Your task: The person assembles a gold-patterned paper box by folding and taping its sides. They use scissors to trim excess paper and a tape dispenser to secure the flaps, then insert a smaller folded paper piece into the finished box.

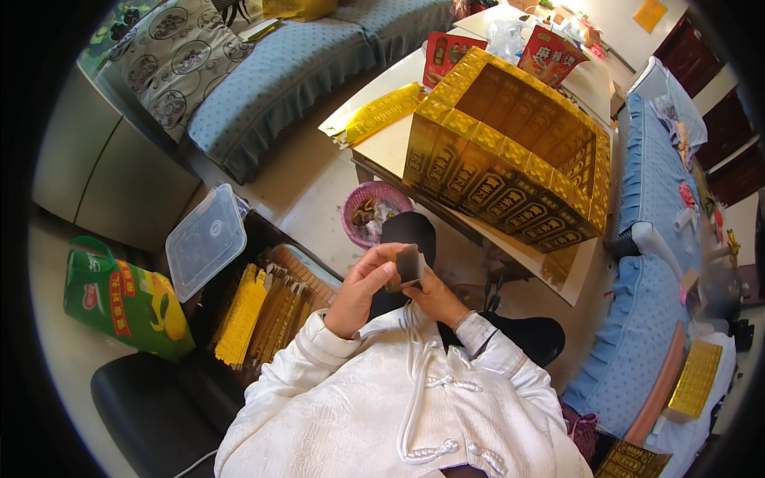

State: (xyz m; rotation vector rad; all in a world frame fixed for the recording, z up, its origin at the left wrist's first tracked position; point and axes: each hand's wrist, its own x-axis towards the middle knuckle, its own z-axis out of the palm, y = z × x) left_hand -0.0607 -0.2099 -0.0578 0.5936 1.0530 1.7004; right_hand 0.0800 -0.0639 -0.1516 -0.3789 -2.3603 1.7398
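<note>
A small open-ended carton [409, 267] with a grey-brown inside is held up in front of my lap, its open end facing up. My left hand [361, 288] grips its left side, with the thumb toward me and the fingers at its far edge. Around the lower right of the carton my right hand [439, 298] is closed. To my left lie flat, folded gold cartons [256, 315], stacked on edge. Ahead on the table [381, 153], many finished gold boxes [494, 179] stand side by side in a rectangular ring.
A pink basket [348, 213] of scraps sits on the floor beyond my hands. More flat gold cartons [384, 112] and red packets [449, 57] lie on the table. At left are a clear plastic lid [205, 241] and a green bag [119, 303]. Blue-covered sofas [637, 334] flank the table.
</note>
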